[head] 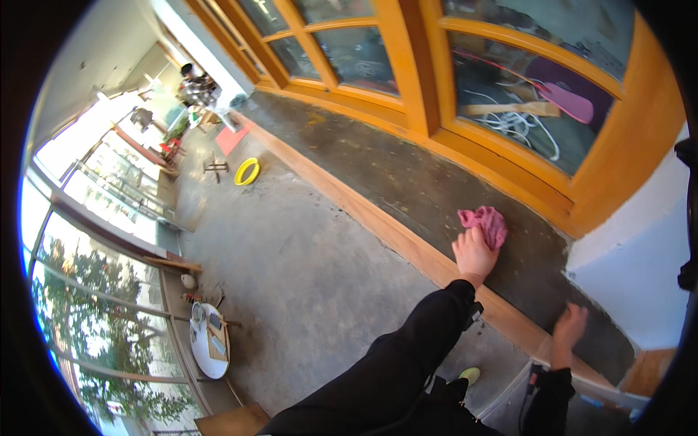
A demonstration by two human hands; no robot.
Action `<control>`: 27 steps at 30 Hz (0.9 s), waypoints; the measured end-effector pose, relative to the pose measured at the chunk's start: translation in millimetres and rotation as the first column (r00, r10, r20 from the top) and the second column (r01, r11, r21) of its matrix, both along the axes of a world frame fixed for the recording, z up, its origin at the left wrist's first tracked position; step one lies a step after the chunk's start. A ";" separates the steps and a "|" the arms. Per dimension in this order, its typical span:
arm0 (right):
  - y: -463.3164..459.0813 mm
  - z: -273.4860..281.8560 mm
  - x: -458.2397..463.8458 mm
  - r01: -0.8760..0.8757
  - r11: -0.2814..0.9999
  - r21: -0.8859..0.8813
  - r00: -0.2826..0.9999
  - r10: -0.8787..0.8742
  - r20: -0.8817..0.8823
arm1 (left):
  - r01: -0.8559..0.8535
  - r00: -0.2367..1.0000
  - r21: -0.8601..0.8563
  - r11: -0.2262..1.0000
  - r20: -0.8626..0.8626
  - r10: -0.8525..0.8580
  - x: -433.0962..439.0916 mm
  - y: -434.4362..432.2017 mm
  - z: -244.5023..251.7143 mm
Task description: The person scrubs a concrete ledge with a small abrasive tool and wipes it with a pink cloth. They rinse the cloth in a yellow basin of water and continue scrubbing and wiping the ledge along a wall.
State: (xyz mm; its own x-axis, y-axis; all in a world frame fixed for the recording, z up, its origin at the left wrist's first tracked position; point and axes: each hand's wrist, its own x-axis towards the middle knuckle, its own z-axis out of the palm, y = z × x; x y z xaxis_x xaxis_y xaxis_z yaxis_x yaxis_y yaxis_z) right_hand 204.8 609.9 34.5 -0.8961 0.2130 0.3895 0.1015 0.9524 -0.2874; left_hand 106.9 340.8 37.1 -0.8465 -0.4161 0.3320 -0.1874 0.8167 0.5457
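My left hand (475,253) grips a crumpled pink cloth (492,226) over the dark concrete windowsill (403,191). The sill looks damp and carries small pale and yellowish specks. To the lower right, my right hand (570,327) is slightly blurred above the sill near the white wall; its fingers look curled, and whether they hold anything cannot be told. A wooden edging strip (349,204) runs along the sill's outer side. Orange wooden window frames (420,98) rise from its inner side.
White wall (632,272) bounds the sill at right. On the concrete floor are a yellow basin (247,171), a small stool (216,167) and a round white table (204,354). Behind the glass lie a pink fly swatter (570,102) and white cord (515,128). Another person (199,87) is far off.
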 end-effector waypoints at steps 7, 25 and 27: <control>44.2 -22.6 11.9 -0.018 0.998 -0.055 0.999 0.017 -0.029 | 0.035 0.999 -0.080 0.996 -0.018 -0.036 -6.0 1.8 -12.4; 127.6 10.0 23.0 0.515 0.856 -0.048 0.856 -0.511 0.083 | -0.042 0.999 -0.149 0.988 0.011 0.044 -11.8 -1.3 -28.9; 110.3 3.2 13.2 0.411 0.911 0.011 0.910 -0.411 0.049 | -0.038 0.999 -0.173 0.984 0.025 0.043 -12.5 -2.6 -30.5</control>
State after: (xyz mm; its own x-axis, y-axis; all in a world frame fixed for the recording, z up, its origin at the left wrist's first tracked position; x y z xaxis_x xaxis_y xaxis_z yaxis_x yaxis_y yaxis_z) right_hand 218.0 720.2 37.7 -0.7471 0.5665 0.3477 0.4980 0.8235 -0.2717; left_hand 94.4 338.1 6.6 -0.8404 -0.3885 0.3780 -0.2354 0.8897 0.3912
